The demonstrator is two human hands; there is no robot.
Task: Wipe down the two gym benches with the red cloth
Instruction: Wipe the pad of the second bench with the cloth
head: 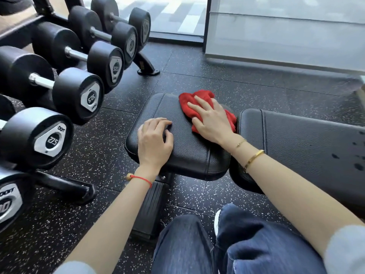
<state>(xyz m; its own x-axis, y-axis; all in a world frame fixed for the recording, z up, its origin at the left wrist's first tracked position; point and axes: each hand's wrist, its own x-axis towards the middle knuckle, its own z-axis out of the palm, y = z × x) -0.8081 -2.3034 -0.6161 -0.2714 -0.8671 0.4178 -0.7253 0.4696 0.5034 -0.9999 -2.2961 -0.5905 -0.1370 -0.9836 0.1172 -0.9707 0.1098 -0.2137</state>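
Note:
A black padded gym bench stands in front of me, its seat pad [189, 153] in the middle and its long back pad [308, 143] running off to the right. The red cloth [195, 99] lies bunched on the far right part of the seat pad. My right hand [211, 119] presses flat on the cloth with fingers spread. My left hand [155, 141] rests on the seat pad's left side, fingers curled, holding nothing. Several dark wet spots [357, 165] mark the back pad at the far right. Only this one bench is in view.
A rack of black dumbbells [77, 95] fills the left side, close to the bench. Its foot [147, 66] stands on the speckled rubber floor [197, 66]. A glass wall [286, 26] runs along the back right. My knees in blue jeans [237, 244] are below the bench.

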